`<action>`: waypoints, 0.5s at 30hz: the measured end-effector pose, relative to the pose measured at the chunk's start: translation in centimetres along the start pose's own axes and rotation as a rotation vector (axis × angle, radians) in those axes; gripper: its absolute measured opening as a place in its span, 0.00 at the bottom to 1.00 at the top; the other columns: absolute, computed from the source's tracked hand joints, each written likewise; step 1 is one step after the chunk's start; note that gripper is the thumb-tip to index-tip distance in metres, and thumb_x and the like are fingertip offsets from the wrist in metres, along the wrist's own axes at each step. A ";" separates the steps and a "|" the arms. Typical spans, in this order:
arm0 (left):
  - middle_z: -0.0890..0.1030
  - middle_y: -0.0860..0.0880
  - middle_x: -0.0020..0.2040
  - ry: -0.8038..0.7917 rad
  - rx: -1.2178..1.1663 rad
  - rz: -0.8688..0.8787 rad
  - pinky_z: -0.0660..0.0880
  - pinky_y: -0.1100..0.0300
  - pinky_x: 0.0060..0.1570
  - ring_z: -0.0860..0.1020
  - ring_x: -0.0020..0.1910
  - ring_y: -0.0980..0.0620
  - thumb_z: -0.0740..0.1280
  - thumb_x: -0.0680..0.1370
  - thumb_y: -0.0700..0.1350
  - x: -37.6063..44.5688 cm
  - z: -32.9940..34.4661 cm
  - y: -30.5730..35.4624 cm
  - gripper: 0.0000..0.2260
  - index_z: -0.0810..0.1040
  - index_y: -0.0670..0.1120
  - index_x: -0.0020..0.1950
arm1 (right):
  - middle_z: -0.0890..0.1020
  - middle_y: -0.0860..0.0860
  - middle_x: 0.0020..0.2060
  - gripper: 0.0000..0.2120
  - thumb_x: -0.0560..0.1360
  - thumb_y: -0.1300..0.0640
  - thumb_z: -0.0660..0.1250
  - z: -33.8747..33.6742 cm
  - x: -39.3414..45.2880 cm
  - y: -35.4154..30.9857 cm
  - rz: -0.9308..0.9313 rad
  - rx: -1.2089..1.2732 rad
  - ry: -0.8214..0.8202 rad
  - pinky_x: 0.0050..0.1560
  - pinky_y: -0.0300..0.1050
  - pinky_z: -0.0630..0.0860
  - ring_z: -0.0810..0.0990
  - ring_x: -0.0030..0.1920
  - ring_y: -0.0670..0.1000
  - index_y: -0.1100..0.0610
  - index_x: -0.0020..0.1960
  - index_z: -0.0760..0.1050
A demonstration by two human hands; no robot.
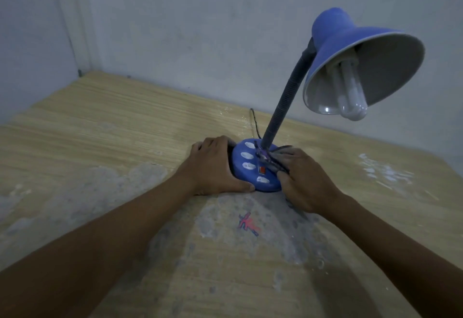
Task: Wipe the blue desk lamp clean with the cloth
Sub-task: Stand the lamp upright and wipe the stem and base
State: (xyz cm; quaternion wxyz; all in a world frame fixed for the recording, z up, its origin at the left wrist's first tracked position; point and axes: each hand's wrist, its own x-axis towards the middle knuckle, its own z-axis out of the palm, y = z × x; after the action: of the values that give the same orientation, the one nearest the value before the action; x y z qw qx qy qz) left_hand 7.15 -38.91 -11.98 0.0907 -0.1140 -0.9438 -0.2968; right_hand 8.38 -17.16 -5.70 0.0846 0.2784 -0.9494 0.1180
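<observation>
The blue desk lamp (258,170) stands upright near the middle of the wooden worktop (100,122), its shade tipped toward the camera. The right hand (304,185) grips a dark cloth (280,158) bunched against the right side of the round base, beside the gooseneck. The left hand (215,167) wraps the base's left edge, steadying it. Best to keep that brace firm and work the cloth around the white ovals and red switch with short strokes, minding the cord.

Both forearms outstretched, left hand (215,165) with curled fingers and spread thumb, right hand (307,182) fingers bunched tight.
</observation>
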 end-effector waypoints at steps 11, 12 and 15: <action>0.73 0.59 0.61 0.000 0.004 0.000 0.61 0.55 0.63 0.69 0.62 0.55 0.72 0.57 0.76 0.1 0.1 -0.3 0.43 0.66 0.56 0.65 | 0.76 0.51 0.27 0.16 0.74 0.65 0.60 -3.2 1.5 0.8 0.369 0.326 0.095 0.25 0.30 0.66 0.75 0.25 0.41 0.54 0.29 0.71; 0.73 0.59 0.61 0.000 0.003 0.000 0.61 0.54 0.63 0.69 0.62 0.55 0.72 0.57 0.76 0.0 0.1 -0.2 0.43 0.66 0.56 0.65 | 0.76 0.49 0.28 0.17 0.74 0.65 0.59 -2.9 1.6 0.3 0.328 0.300 0.091 0.26 0.29 0.66 0.75 0.26 0.41 0.52 0.30 0.70; 0.73 0.58 0.61 0.002 0.002 -0.003 0.61 0.54 0.63 0.69 0.62 0.56 0.73 0.57 0.75 0.0 -0.1 -0.1 0.43 0.67 0.56 0.64 | 0.77 0.47 0.32 0.13 0.76 0.63 0.59 -1.8 2.4 -0.8 0.227 0.235 0.076 0.32 0.36 0.67 0.75 0.33 0.46 0.51 0.35 0.73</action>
State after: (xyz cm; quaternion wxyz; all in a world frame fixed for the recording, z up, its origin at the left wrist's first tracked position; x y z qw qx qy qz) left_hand 7.17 -39.00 -11.97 0.0912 -0.1124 -0.9441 -0.2961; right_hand 6.95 -18.56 -3.31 0.0734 0.1728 -0.9506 0.2471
